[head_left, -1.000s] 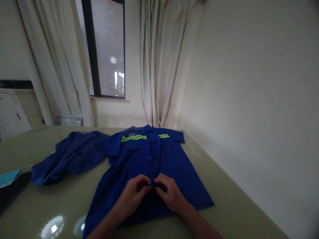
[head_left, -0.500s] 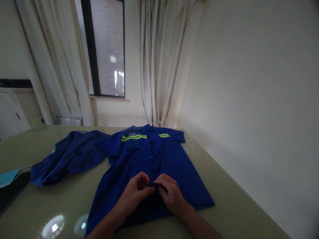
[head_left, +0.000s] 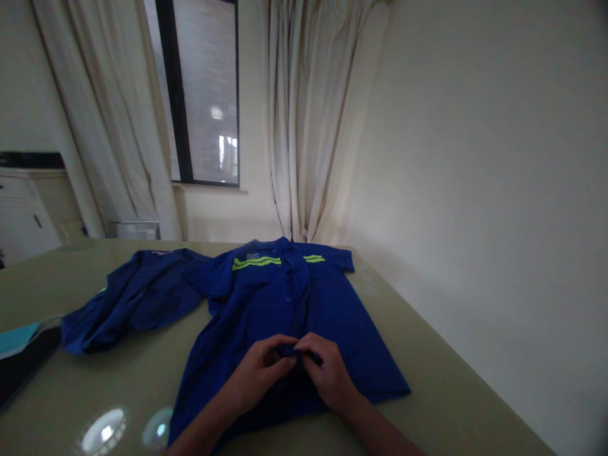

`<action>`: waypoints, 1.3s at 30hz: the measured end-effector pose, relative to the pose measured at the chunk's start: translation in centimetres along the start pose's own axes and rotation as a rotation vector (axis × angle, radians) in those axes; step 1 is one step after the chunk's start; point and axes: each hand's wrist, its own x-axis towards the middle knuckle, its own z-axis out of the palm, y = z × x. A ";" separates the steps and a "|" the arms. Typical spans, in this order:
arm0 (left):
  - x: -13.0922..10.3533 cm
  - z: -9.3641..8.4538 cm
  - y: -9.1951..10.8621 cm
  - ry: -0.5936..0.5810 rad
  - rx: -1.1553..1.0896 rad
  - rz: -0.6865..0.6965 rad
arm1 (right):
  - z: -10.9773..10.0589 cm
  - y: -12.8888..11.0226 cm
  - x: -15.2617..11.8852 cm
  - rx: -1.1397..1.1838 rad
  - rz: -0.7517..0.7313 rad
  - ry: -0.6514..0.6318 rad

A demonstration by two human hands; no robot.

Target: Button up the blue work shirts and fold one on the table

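While the left hand pinches the shirt, the right does too.

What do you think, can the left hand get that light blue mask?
Probably yes, with a stretch leftward: nothing tall stands between the left hand and the light blue mask. But the hand seems to be pinching the blue shirt, so it should let go first.

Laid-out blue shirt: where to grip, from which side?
Probably pinch the blue shirt at its lower right hem corner, coming from the right: it tapers to a point on the table, out beyond the right hand.
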 end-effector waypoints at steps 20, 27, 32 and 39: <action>0.0 -0.5 0.0 -0.008 0.075 -0.059 | -0.3 -0.3 0.5 0.041 0.222 -0.078; -0.3 -1.3 -1.3 -0.112 -0.201 -0.139 | -0.4 -0.2 0.6 0.054 0.186 -0.094; -0.2 -1.0 -1.5 -0.113 -0.072 -0.074 | -0.4 0.2 0.5 0.079 0.263 -0.131; 0.1 -0.8 -1.5 -0.113 -0.044 -0.035 | -0.5 1.0 0.2 0.052 0.346 -0.075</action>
